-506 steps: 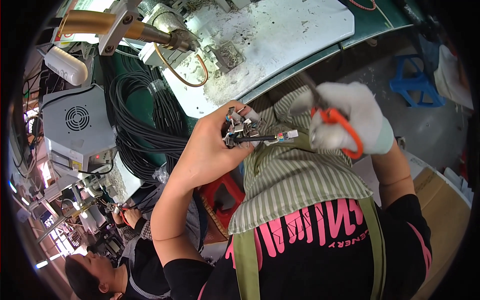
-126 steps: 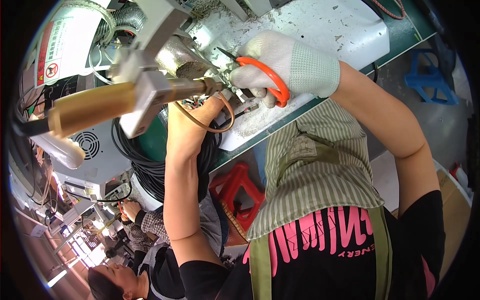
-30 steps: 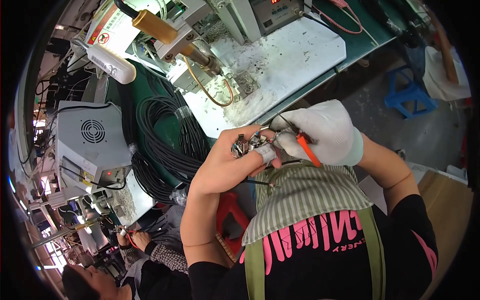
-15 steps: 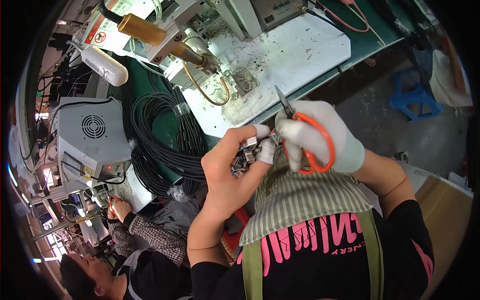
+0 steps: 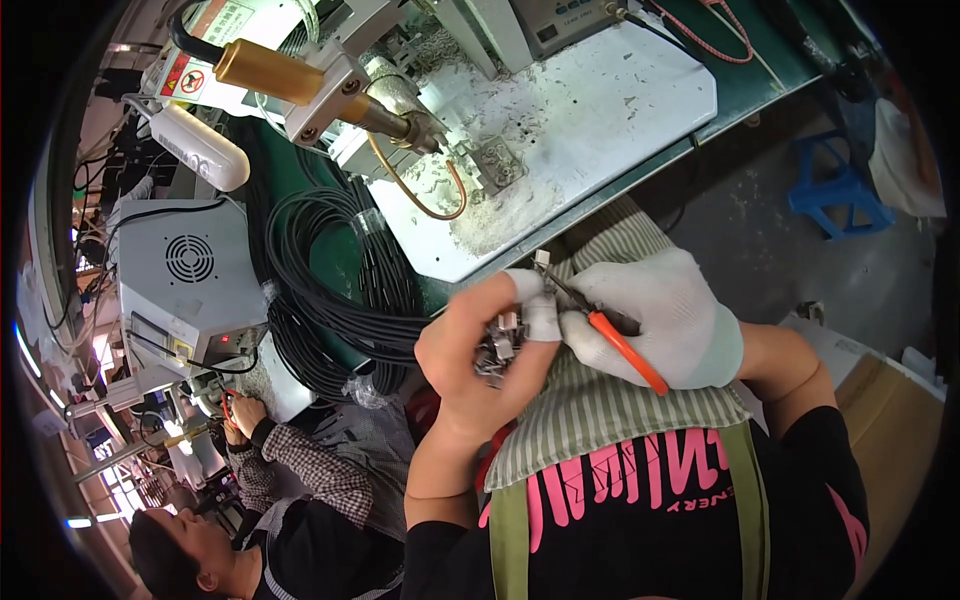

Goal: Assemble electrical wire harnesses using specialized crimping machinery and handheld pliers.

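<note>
Bare left hand (image 5: 470,350) grips a bundle of small metal connectors (image 5: 497,345) over the lap, gloved right hand (image 5: 655,315) closed on orange-handled snips (image 5: 605,330) at one piece; trimming looks underway, most pieces left.

Green bench (image 5: 775,75) carries a littered white mat (image 5: 590,120).

Knit cloth glove (image 5: 670,315), glossy orange plastic cutter handles (image 5: 628,350), shiny metal connectors (image 5: 497,345).
</note>
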